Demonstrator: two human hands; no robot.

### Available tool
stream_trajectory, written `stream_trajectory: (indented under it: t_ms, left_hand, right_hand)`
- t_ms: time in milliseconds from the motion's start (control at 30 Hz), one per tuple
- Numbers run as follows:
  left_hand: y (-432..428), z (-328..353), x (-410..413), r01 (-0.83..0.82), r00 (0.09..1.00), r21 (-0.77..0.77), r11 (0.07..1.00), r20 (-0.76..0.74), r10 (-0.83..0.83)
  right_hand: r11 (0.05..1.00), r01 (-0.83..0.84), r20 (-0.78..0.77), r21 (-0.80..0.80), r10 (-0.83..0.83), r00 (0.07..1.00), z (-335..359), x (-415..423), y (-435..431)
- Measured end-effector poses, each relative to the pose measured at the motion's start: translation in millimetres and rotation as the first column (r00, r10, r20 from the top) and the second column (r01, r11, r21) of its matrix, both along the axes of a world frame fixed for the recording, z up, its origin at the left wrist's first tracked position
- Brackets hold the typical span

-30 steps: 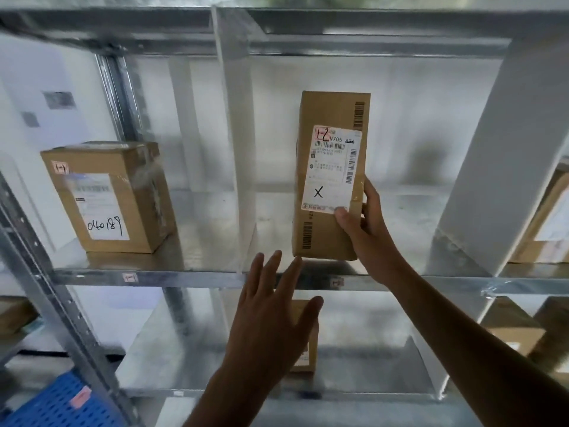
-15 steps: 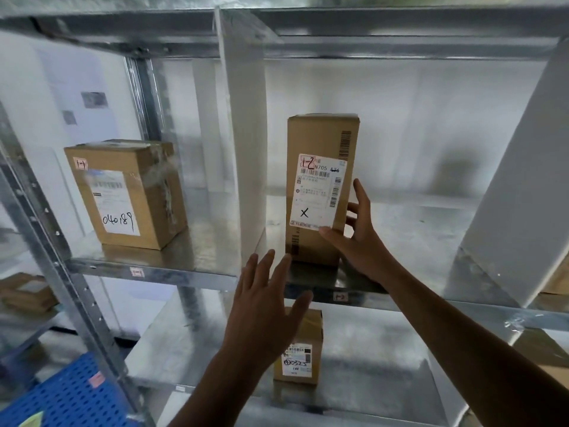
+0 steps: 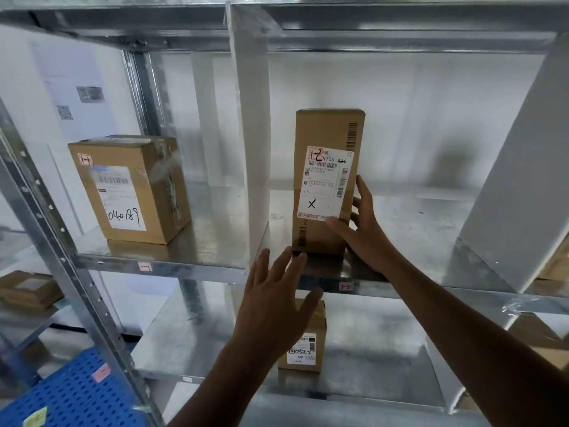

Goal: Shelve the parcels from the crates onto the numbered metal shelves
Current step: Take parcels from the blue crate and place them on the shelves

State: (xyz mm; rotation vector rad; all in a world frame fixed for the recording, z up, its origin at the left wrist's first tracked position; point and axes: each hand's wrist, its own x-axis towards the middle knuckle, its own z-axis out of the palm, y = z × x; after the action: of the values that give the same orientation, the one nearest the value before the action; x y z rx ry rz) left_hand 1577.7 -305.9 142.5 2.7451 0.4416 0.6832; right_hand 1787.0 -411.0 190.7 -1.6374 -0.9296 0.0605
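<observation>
The tall brown cardboard parcel stands up on the shiny metal shelf. At its 4 o'clock the right hand touches it, fingers straight. At 7 o'clock the left hand is spread wide, holding nothing. The parcel is tall and thin, so a bump could tip it off.

A pale white wall stands behind the galvanised steel shelving rack. On the left, white printed paper sheets hang on it, one bearing a QR code. Soft diffuse light gleams off the metal between white upright divider panels.
</observation>
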Motion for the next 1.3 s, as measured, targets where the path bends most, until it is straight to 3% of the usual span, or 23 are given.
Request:
stream_trajectory:
  t_ms: [300, 400, 467, 533, 633, 833, 933, 1200, 1300]
  left_hand:
    - [3.3, 1.1, -1.8, 0.111, 0.992, 0.004, 0.994, 0.068, -0.111]
    - [2.3, -0.3, -10.3, 0.110, 0.991, -0.011, 0.994, 0.081, -0.109]
    - [-1.0, -5.9, -19.5, 0.131, 0.986, -0.024, 0.991, 0.107, -0.128]
    - [-6.4, -14.5, -31.3, 0.152, 0.982, -0.011, 0.988, 0.113, -0.150]
    - [-16.2, -29.8, -51.6, 0.115, 0.989, -0.032, 0.993, 0.099, -0.111]
    - [-46.4, -71.4, -114.0, -0.123, 0.992, -0.143, 0.982, 0.006, 0.125]
    - [-69.5, -92.8, -159.3, -0.284, 0.959, -0.205, 0.937, -0.065, 0.276]
    - [-115.4, -136.1, -318.8, -0.653, 0.754, -0.227, 0.722, -0.280, 0.594]
    - [-117.0, -146.3, -380.4, -0.763, 0.645, -0.221, 0.607, -0.313, 0.697]
  right_hand:
    - [0.999, 0.031, -0.059, 0.009, -0.031, 0.998, 5.7, -15.2, -12.3]
    - [0.991, 0.134, -0.109, -0.015, -0.134, 0.985, 6.0, -29.9, -26.7]
    - [0.975, 0.219, 0.000, -0.047, -0.219, 0.976, 0.9, -51.4, -44.8]
    - [0.963, 0.266, 0.260, -0.043, -0.246, 0.934, -13.2, -76.3, -70.7]
    - [0.958, 0.236, 0.489, -0.165, -0.129, 0.863, -39.4, -114.4, -100.5]
    - [0.882, 0.065, 0.428, -0.467, 0.161, 0.889, -88.5, -176.4, -112.7]
    - [0.831, -0.068, 0.298, -0.552, 0.273, 0.915, -114.5, -201.8, -109.3]
    - [0.685, -0.353, 0.156, -0.638, 0.563, 0.811, -177.1, -325.2, -70.4]
    - [0.676, -0.427, 0.194, -0.600, 0.641, 0.743, -186.5, -379.9, -52.7]
